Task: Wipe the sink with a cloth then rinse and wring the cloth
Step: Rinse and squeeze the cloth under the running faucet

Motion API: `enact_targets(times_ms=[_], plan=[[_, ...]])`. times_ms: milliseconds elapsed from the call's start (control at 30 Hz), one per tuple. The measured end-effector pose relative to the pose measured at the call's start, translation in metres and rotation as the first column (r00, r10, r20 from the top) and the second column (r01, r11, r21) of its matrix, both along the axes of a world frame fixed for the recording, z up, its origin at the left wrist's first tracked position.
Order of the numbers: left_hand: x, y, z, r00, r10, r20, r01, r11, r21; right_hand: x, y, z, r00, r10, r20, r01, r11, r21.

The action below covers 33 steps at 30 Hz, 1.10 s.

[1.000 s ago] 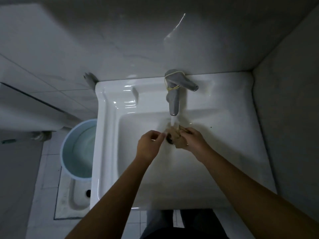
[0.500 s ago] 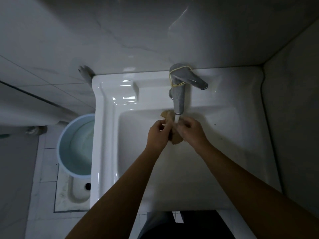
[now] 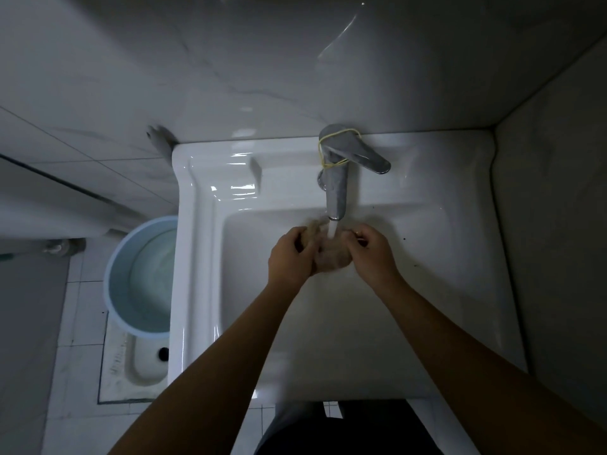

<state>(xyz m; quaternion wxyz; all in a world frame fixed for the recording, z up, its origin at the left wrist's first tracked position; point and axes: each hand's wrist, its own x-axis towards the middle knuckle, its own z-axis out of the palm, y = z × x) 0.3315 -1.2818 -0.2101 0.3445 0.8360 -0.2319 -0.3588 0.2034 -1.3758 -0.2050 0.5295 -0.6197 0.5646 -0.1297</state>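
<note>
A small tan cloth (image 3: 331, 259) is bunched between my two hands over the white sink (image 3: 203, 244), right under the metal faucet (image 3: 336, 178). Water runs from the spout onto the cloth. My left hand (image 3: 289, 254) grips the cloth's left end with the fingers curled around it. My right hand (image 3: 371, 251) pinches the cloth's right side. Most of the cloth is hidden by my fingers.
The faucet's lever (image 3: 364, 156) points right and has a yellow rubber band around it. A light blue bucket (image 3: 141, 277) holding water stands on the floor left of the sink. A floor pan with a drain (image 3: 162, 353) lies below the bucket. Tiled walls close in behind and at right.
One second ago only my right hand held the cloth low under the stream. Both hands have since closed on it and lifted it up to the spout.
</note>
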Motion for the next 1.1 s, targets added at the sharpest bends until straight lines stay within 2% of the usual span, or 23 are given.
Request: enact_targets(times_ms=[67,167,233,333,400,467,533,633,733,867,1000,1100], plan=[[0.002,0.005,0.000,0.995,-0.039,0.096,0.036,0.999,0.032,-0.002,0.000,-0.001,0.999,0.017,0.034,-0.018,1.000,0.008],[0.002,0.008,0.003,0.996,-0.044,0.074,0.041,0.998,0.042,-0.006,0.002,0.000,0.997,-0.006,0.074,0.002,0.998,0.059],[0.003,0.007,0.005,1.000,0.017,-0.016,-0.017,0.999,0.029,-0.007,0.004,0.002,0.989,-0.088,0.121,0.071,0.988,0.140],[0.003,0.001,0.013,0.931,0.141,-0.336,-0.154,0.988,-0.013,-0.006,0.003,0.004,0.971,-0.180,0.155,0.126,0.944,0.305],[0.002,-0.001,0.020,0.859,0.117,-0.499,-0.148,0.989,-0.023,-0.005,0.000,0.004,0.983,-0.104,0.150,0.043,0.931,0.362],[0.002,-0.001,0.025,0.834,0.047,-0.549,-0.088,0.995,-0.047,-0.003,-0.003,0.004,0.987,-0.011,0.161,-0.050,0.927,0.371],[0.003,-0.001,0.031,0.821,0.020,-0.571,-0.076,0.994,-0.074,0.001,-0.006,0.006,0.991,0.053,0.122,-0.088,0.947,0.308],[0.008,0.000,0.035,0.876,0.030,-0.481,-0.077,0.994,-0.078,0.001,-0.013,0.007,0.985,0.167,-0.037,-0.167,0.986,0.002],[0.015,0.000,0.039,0.956,0.026,-0.292,-0.061,0.992,-0.112,-0.005,-0.020,0.010,0.952,0.283,-0.113,-0.302,0.925,-0.231],[0.034,-0.003,0.049,0.983,0.059,-0.174,-0.098,0.969,-0.226,-0.013,-0.030,0.014,0.971,0.225,-0.085,-0.239,0.945,-0.224],[0.048,-0.007,0.052,0.983,0.134,-0.129,-0.162,0.957,-0.242,-0.014,-0.046,0.019,0.981,0.168,-0.096,-0.187,0.955,-0.232],[0.051,-0.007,0.042,0.963,0.193,-0.186,-0.229,0.953,-0.196,-0.010,-0.055,0.020,0.966,0.200,-0.165,-0.217,0.972,-0.090]])
